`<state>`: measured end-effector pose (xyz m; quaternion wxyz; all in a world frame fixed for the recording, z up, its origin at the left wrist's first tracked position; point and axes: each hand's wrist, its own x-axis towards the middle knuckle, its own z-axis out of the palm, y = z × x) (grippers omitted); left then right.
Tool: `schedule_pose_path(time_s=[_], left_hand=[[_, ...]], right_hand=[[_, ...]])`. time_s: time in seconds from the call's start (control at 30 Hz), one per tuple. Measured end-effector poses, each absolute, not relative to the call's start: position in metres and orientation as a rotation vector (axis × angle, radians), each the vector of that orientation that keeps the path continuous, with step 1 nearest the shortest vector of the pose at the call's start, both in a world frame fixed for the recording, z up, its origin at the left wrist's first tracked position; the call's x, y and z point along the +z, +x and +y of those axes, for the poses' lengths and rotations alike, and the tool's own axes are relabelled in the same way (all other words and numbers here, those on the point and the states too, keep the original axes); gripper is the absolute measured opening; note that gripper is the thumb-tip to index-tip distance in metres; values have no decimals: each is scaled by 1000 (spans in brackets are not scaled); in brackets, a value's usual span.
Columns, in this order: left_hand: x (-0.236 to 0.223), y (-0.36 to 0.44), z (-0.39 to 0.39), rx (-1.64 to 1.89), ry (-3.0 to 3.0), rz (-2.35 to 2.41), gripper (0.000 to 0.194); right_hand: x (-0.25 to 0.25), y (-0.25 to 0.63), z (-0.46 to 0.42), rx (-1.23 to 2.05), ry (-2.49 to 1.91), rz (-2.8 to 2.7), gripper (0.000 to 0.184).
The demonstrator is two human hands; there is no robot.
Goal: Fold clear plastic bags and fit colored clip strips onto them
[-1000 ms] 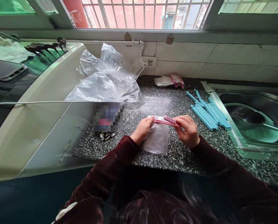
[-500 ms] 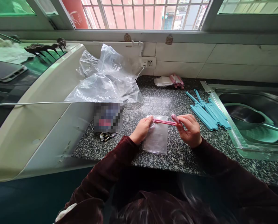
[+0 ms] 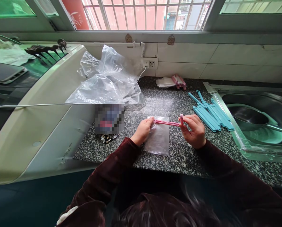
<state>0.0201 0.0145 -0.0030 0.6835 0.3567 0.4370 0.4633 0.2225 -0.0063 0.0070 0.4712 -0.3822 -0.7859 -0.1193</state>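
Note:
Near the counter's front edge, a small clear plastic bag [image 3: 158, 140] lies flat between my hands. A pink bag-sealing clip [image 3: 166, 123] stretches across the bag's top end. My left hand [image 3: 143, 130] pinches the clip's left end together with the bag's top corner. At the other end, my right hand [image 3: 193, 130] is closed on the clip, with a short pink piece standing up between thumb and fingers. Whether that upright piece is the clip's hinged arm or a separate part, I cannot tell.
Several blue clips [image 3: 210, 113] lie in a heap at right, beside the sink [image 3: 240, 138] holding a pan [image 3: 247, 118]. Behind are bags with pink clips [image 3: 178, 82]. A crumpled large plastic bag [image 3: 107, 78] and a white cable [image 3: 32, 105] are at left.
The pink piece in my right hand has swung from leaning left to standing upright. My right hand has shifted slightly right; my left hand keeps its hold.

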Motion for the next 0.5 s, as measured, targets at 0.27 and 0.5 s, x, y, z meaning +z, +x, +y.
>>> schedule_pose_path(time_s=[0.27, 0.5], left_hand=[[-2, 20, 14, 1051, 786, 977, 36], [-3, 18, 15, 1060, 795, 986, 36]], right_hand=[[6, 225, -6, -322, -912, -1905, 15], [4, 227, -5, -274, -954, -1884, 12]])
